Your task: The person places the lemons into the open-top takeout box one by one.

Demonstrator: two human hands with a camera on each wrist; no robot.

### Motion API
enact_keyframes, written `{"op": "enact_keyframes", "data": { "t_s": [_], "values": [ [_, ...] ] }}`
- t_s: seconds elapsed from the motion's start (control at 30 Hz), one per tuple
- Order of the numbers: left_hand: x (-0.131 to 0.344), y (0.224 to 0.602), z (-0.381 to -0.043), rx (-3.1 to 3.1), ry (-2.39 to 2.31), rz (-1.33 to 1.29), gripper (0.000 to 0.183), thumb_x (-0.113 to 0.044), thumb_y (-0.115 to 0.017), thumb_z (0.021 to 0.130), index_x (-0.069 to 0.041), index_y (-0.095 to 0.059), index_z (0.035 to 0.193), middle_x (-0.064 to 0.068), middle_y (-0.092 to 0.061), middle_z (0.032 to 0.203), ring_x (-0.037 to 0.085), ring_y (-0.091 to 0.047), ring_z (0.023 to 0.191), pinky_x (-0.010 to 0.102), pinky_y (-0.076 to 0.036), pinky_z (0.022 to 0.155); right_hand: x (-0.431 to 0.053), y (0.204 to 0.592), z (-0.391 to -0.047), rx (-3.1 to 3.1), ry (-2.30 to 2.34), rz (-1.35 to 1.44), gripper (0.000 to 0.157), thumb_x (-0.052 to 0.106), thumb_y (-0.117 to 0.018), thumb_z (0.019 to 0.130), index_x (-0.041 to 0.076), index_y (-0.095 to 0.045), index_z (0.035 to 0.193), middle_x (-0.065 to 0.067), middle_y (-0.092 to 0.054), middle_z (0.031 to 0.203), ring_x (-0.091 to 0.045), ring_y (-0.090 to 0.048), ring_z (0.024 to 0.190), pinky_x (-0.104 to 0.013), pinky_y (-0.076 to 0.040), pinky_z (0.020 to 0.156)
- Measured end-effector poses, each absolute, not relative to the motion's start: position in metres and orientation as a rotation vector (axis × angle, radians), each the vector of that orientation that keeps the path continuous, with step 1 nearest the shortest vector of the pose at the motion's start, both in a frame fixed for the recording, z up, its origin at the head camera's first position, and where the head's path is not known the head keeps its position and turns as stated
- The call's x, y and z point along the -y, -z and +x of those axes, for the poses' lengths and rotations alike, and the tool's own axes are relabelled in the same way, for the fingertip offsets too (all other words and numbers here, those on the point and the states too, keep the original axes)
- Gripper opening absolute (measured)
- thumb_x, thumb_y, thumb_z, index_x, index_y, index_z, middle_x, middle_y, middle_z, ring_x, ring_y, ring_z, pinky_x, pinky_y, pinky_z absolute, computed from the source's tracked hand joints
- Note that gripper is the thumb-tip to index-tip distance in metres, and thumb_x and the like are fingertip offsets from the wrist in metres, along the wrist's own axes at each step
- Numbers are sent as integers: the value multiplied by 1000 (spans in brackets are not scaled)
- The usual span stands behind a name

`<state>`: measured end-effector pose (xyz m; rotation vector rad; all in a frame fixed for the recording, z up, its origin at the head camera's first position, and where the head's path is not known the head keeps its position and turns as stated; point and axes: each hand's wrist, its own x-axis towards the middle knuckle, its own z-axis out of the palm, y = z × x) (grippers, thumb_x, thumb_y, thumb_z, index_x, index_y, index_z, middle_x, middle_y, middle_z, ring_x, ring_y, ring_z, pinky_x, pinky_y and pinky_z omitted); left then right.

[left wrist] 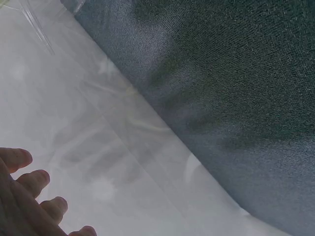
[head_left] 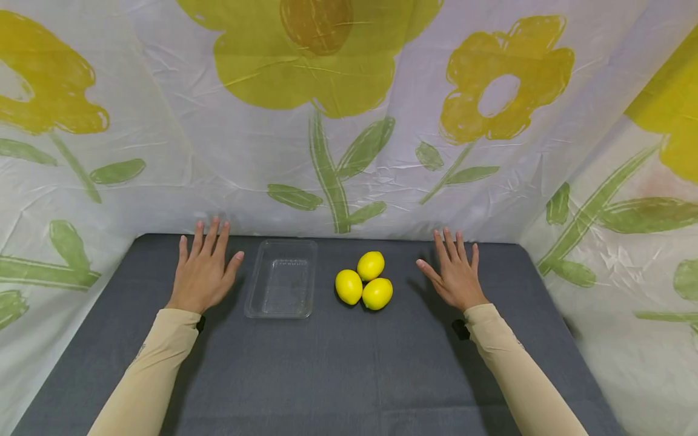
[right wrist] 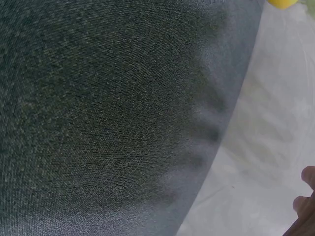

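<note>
Three yellow lemons sit grouped on the dark cloth: one lemon (head_left: 371,266) at the back, one lemon (head_left: 349,287) at the left and one lemon (head_left: 377,294) at the front right. To their left lies a clear plastic tray (head_left: 253,297), with nothing visible inside. My left hand (head_left: 203,272), fingers straight and spread, is left of the tray and holds nothing. Right of the lemons, my right hand (head_left: 457,275) is likewise spread and holds nothing. In the wrist views only fingertips (left wrist: 34,182) of the left hand and fingertips (right wrist: 302,204) of the right show. Both hands cast shadows on the cloth.
A table (head_left: 305,375) with dark grey cloth fills the lower part of the head view. Behind it and along both sides hangs a white curtain (head_left: 218,157) printed with yellow flowers. A dark band (head_left: 460,329) shows at the right wrist.
</note>
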<state>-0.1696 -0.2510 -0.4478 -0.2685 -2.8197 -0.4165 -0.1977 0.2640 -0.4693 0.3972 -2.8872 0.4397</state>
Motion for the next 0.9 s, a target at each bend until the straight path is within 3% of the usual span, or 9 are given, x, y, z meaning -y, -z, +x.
{"op": "enact_keyframes", "data": {
  "t_s": [0.27, 0.53, 0.9],
  "values": [
    [253, 450, -170, 2822, 437, -276, 70, -45, -39, 110, -1, -20, 161, 22, -13, 167, 46, -5, 153, 66, 2, 118, -262, 470, -195, 2888, -461, 393, 86, 62, -47, 102, 9, -18, 163, -21, -16, 167, -44, -6, 153, -67, 5, 117],
    [251, 455, -162, 2828, 535, -298, 71, -43, -41, 110, -1, -16, 162, 28, -18, 164, 49, -9, 151, 71, -8, 116, -258, 470, -191, 2887, -498, 412, 84, 60, -48, 103, 5, -22, 162, -23, -18, 166, -44, -11, 153, -68, 2, 118],
    [248, 469, -143, 2862, 708, -259, 71, -41, -44, 109, 1, -19, 161, 36, -30, 156, 58, -31, 139, 72, -27, 107, -246, 468, -175, 2939, -673, 381, 75, 51, -55, 103, 2, -34, 157, -29, -41, 150, -48, -37, 138, -68, -20, 113]
  ]
}}
